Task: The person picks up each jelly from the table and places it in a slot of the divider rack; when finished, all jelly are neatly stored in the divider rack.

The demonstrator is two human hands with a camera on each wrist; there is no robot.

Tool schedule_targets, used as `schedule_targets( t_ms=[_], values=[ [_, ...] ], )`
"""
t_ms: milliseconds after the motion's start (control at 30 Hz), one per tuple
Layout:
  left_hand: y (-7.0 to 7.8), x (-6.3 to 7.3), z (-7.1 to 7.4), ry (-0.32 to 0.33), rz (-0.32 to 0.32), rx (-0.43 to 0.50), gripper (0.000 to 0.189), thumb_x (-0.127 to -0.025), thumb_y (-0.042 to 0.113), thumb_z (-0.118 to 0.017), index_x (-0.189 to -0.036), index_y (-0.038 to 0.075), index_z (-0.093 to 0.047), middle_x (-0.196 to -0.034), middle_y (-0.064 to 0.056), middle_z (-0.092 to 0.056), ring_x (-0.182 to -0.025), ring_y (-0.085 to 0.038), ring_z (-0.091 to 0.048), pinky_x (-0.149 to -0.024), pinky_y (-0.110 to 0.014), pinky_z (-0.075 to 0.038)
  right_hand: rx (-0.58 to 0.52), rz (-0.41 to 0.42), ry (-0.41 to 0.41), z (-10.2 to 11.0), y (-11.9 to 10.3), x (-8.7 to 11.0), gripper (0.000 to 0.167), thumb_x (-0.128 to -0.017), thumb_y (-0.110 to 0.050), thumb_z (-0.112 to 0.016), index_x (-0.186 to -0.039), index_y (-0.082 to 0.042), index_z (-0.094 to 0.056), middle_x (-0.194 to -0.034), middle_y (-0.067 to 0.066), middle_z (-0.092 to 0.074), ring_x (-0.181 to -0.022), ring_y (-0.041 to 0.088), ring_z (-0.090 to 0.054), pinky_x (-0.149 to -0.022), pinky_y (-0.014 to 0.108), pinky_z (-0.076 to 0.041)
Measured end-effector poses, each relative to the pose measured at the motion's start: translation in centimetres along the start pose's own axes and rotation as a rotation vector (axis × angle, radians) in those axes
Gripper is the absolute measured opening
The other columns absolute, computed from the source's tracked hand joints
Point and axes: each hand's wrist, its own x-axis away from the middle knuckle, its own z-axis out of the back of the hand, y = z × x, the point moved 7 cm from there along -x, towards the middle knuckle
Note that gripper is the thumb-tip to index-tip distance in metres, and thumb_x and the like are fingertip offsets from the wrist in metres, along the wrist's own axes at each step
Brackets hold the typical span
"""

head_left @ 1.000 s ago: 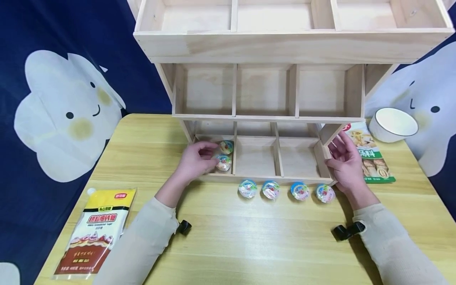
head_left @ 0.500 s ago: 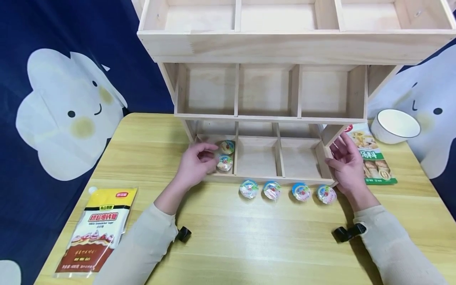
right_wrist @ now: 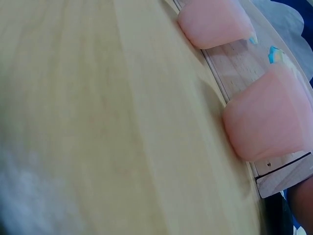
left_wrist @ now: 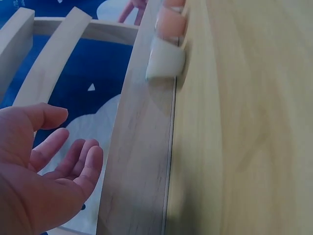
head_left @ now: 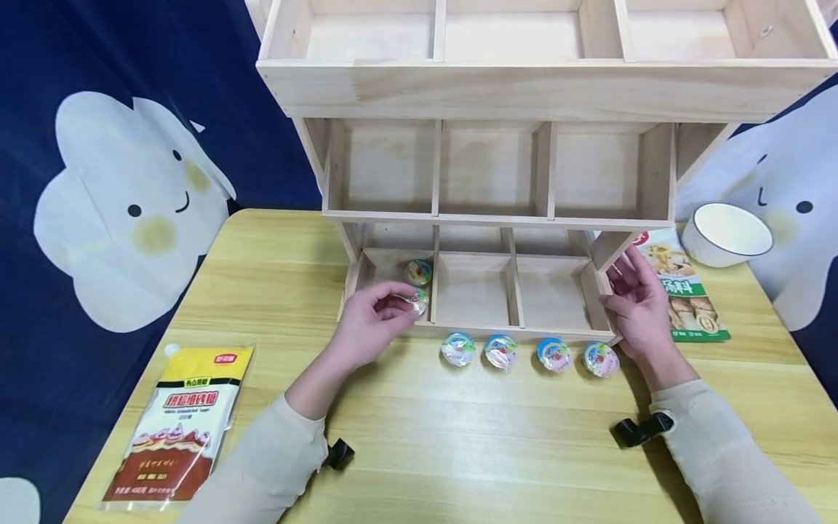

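Observation:
My left hand [head_left: 368,326] hovers over the front of the left compartment in the bottom row of a wooden rack [head_left: 491,225]. Nothing lies between its loosely curved fingers in the left wrist view. Two foil-lidded jelly cups sit in that compartment: a rear one [head_left: 419,272] and a front one [head_left: 419,300], partly hidden by the fingers. At the rack's lower right, my right hand [head_left: 636,306] rests thumb and fingers against the outer side. Several more jelly cups [head_left: 500,352] line the tabletop along the front rail [left_wrist: 132,161]; two pink ones [right_wrist: 269,115] show in the right wrist view.
A yellow, white and brown sugar bag [head_left: 173,429] lies at the table's left. Beyond my right hand are a green and white food packet [head_left: 694,291] and a white bowl [head_left: 727,236]. The rack's upper tiers overhang the bottom row. A blue cloud-patterned cloth [head_left: 262,145] hangs behind.
My left hand has moved toward the front and slightly right, from beside the two cups to partly over the front one. Both cups stay where they were. My right hand keeps its place.

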Motion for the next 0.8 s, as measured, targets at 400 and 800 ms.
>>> schedule_targets(
  t_ms=[400,800],
  values=[
    [0.0,1.6,-1.1,-0.055,-0.012,0.087,0.036,-0.082,-0.013,-0.071,-0.117,-0.013,-0.062,-0.114,-0.029,-0.061,-0.102,-0.042,-0.061,-0.088,-0.035,-0.056,-0.007,-0.011,-0.016,0.0,0.0,0.0,0.094,-0.070,0.040,-0.029,-0.151,-0.007,-0.042,-0.149,0.020,-0.046,-0.135,0.032,-0.044,-0.107,0.029,-0.040],
    [-1.3,3.0,-2.4,-0.101,0.067,0.129,0.039,-0.083,-0.010,-0.072,-0.119,-0.015,-0.059,-0.116,-0.030,-0.059,-0.105,-0.047,-0.059,-0.092,-0.036,-0.054,-0.008,0.006,0.001,0.2,0.2,-0.1,0.095,-0.069,0.041,-0.031,-0.150,-0.006,-0.044,-0.145,0.020,-0.049,-0.133,0.032,-0.045,-0.103,0.027,-0.044]
  ],
)
